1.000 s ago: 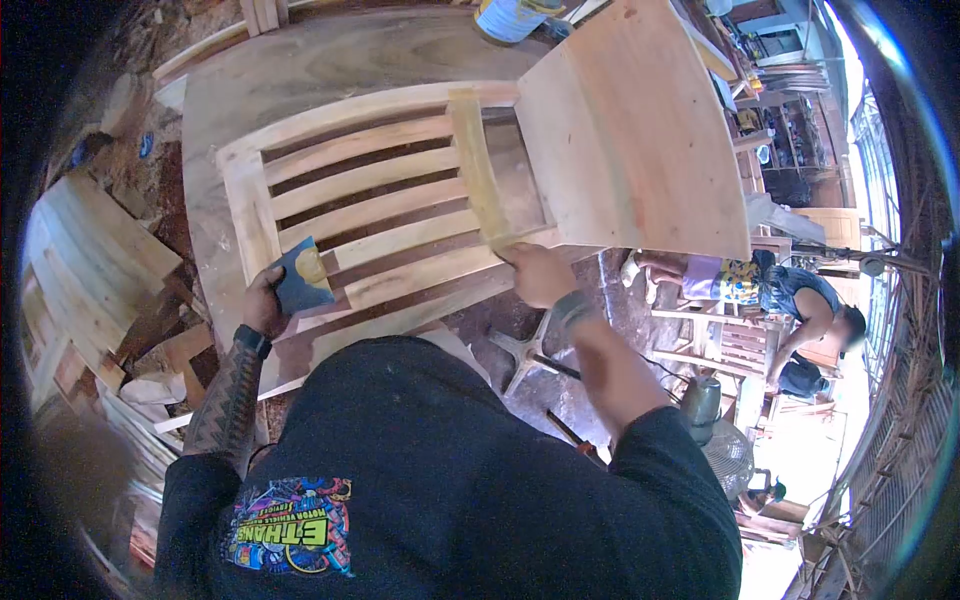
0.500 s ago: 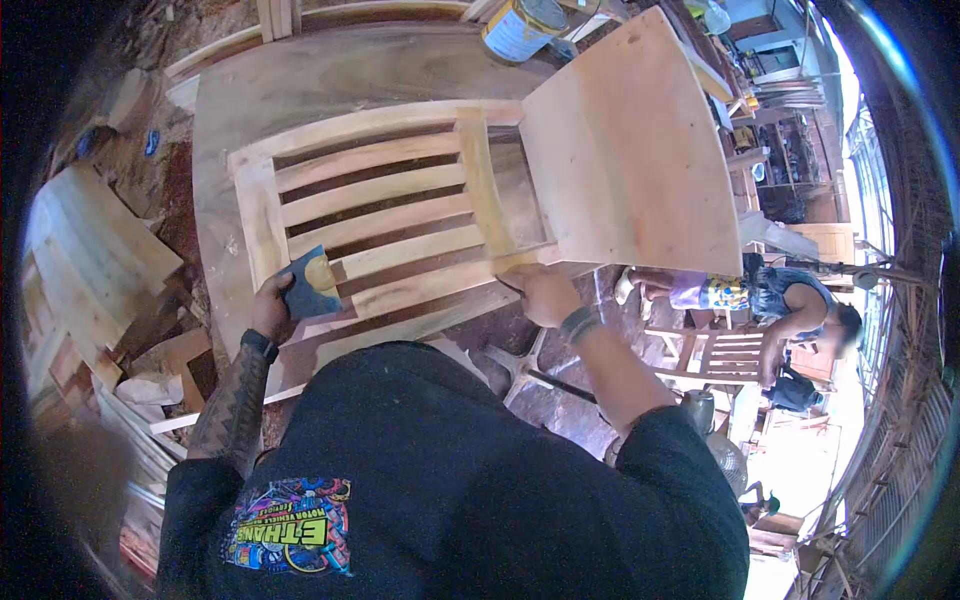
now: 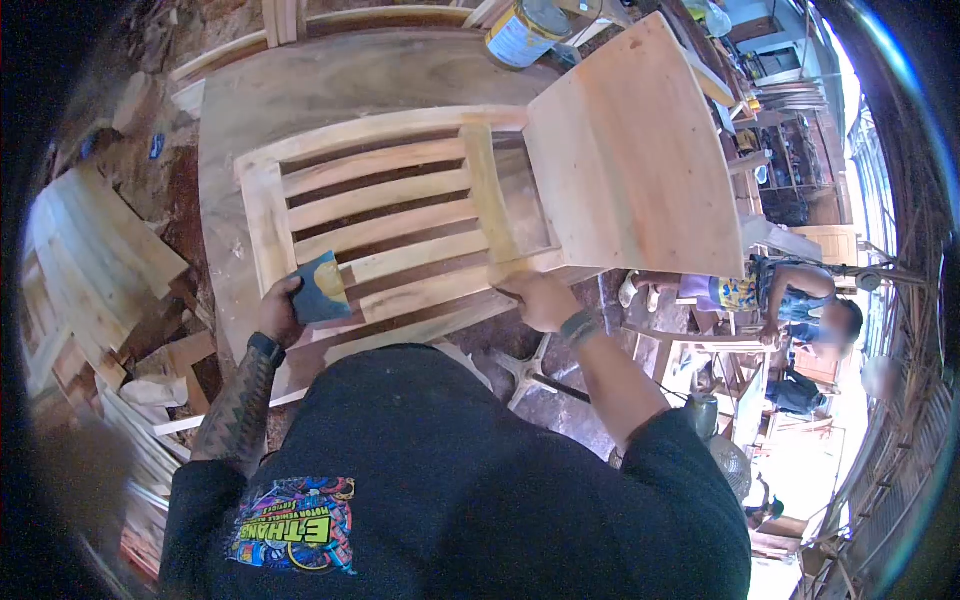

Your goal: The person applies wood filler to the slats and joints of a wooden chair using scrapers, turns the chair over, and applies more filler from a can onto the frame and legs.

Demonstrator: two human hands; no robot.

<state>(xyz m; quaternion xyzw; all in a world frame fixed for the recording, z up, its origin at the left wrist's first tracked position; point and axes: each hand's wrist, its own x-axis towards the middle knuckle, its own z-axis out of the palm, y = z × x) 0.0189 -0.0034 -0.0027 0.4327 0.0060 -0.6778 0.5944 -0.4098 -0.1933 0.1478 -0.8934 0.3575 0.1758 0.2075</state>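
Across the room, a co-worker (image 3: 800, 285) has shifted an arm, and the wooden frame (image 3: 690, 342) alongside sits at another angle, while nearer me the right hand (image 3: 548, 300) stays at the same corner. The chair (image 3: 390, 128) lies slatted back down on the worktop (image 3: 400, 65), its seat (image 3: 635, 150) rising at one end. Yellowish paste coats the cross rail (image 3: 487, 190), so I'd judge that piece largely covered; the slats (image 3: 380, 163) look bare. The left hand (image 3: 281, 312) pinches a blue-grey square (image 3: 318, 302) by its edge, a dab of paste (image 3: 328, 279) on top. The right hand is curled, fingertips at the rail's lower end; whether it grips a thin tool, I can't tell from here.
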